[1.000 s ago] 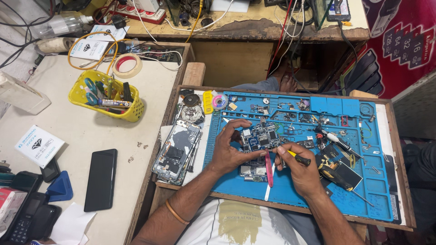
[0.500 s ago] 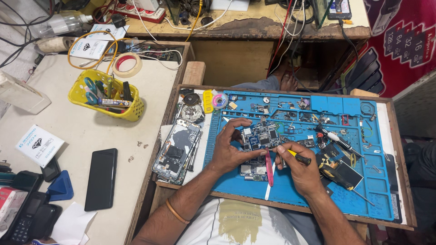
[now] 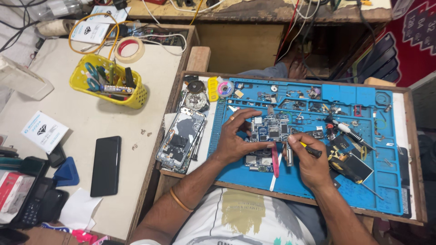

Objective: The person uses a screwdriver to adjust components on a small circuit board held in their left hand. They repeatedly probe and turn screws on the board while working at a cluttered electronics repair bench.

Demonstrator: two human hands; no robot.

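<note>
**Bench inspection: circuit board held steady under a hand tool**

Far left, on the pale side table (image 3: pixel 91 122), a black phone (image 3: pixel 106 165) lies flat and face up beside a yellow basket (image 3: pixel 109 86) of small tools, well apart from the work; these appear parked within reach but out of the way. A roll of tape (image 3: pixel 129 49) sits behind the basket.

At the left edge of the wooden tray (image 3: pixel 411 136), an opened phone chassis (image 3: pixel 180 139) lies face down on white paper, just beside the blue work mat (image 3: pixel 381 181), likely set aside while its board is handled.

Near the mat's middle, the left hand (image 3: pixel 236 138) pinches the circuit board (image 3: pixel 271 130) by its edges, thumb below and fingers above. The grip is closed on the board, seemingly to keep it from sliding.

The right hand (image 3: pixel 309 165) is closed around a yellow-and-black hand tool (image 3: pixel 309 149), held like a pen, its tip at the board's lower right corner. Whether the tip touches cannot be told.

Right of the hands, 1 white-handled screwdriver (image 3: pixel 347 130) and loose small parts rest in the mat's compartments, probably sorted to prevent loss.
</note>
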